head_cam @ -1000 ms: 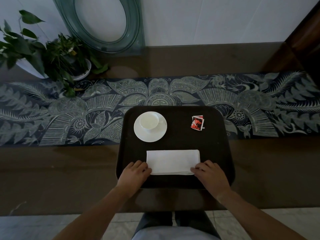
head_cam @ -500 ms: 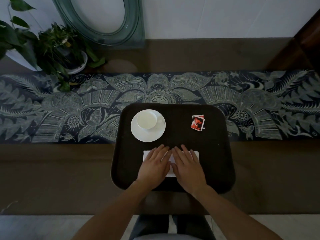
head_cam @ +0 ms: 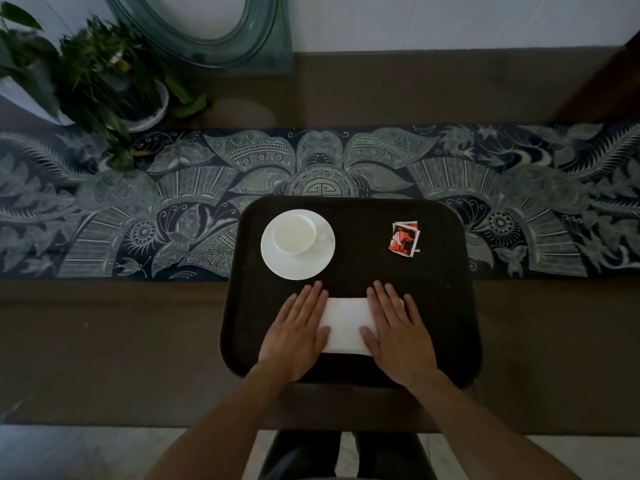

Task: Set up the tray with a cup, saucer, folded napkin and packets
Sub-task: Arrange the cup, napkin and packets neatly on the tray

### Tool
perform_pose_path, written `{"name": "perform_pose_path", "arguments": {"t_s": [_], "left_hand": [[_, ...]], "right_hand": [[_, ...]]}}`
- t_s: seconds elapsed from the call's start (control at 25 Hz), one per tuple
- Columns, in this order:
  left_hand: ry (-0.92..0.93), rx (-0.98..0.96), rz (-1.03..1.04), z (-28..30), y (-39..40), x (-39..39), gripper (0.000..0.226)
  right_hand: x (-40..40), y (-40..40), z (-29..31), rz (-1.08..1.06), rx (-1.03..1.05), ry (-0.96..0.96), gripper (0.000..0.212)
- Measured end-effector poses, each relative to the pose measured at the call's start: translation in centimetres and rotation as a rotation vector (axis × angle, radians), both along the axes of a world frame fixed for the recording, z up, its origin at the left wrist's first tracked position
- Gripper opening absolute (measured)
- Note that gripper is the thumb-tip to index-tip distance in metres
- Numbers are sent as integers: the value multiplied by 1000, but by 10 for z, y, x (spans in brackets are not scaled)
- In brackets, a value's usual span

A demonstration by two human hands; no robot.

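A dark rectangular tray [head_cam: 446,306] lies on the table in front of me. On its far left stands a white cup [head_cam: 293,235] on a white saucer [head_cam: 311,265]. Red and white packets [head_cam: 404,237] lie at its far right. A folded white napkin [head_cam: 346,323] rests on the tray's near half. My left hand [head_cam: 298,327] lies flat on the napkin's left end, and my right hand [head_cam: 396,327] lies flat on its right end, fingers spread and pointing away from me. The napkin's two ends are hidden under my palms.
A dark patterned runner [head_cam: 138,209] crosses the brown table [head_cam: 104,341] under the tray's far edge. Potted plants [head_cam: 100,74] stand at the back left, and a glass oval frame [head_cam: 214,32] leans on the wall behind.
My hands went from the napkin's outer ends to its middle, side by side, and have now slid apart over it toward the two ends. The napkin stays in place.
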State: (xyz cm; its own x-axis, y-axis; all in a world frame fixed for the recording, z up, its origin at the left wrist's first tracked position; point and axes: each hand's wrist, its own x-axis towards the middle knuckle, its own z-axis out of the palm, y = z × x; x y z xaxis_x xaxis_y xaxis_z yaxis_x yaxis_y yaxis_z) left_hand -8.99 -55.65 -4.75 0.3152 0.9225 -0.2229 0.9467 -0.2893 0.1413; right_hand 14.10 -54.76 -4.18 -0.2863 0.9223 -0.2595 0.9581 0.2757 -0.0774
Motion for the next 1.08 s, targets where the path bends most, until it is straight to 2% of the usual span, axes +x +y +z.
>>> {"name": "perform_pose_path", "arguments": {"t_s": [0.24, 0.36, 0.48, 0.6, 0.76, 0.92, 1.08], "left_hand": [[9, 4, 41, 6, -4, -19, 62], [-39, 36, 51, 12, -6, 0, 60], [-92, 57, -19, 12, -3, 36, 56], [-51, 31, 21, 4, 1, 51, 58], [-25, 25, -34, 0, 1, 34, 59], [9, 17, -8, -1, -2, -10, 61], [31, -23, -17, 0, -3, -25, 61]], "right_hand": [[10, 0, 7, -51, -39, -26, 69], [0, 0, 13, -20, 21, 7, 67], [-21, 2, 8, 115, 31, 75, 60], [-26, 1, -3, 103, -5, 49, 62], [-24, 1, -4, 94, -5, 29, 65], [6, 2, 0, -15, 4, 1, 69], [17, 1, 4, -36, -68, -13, 67]]}}
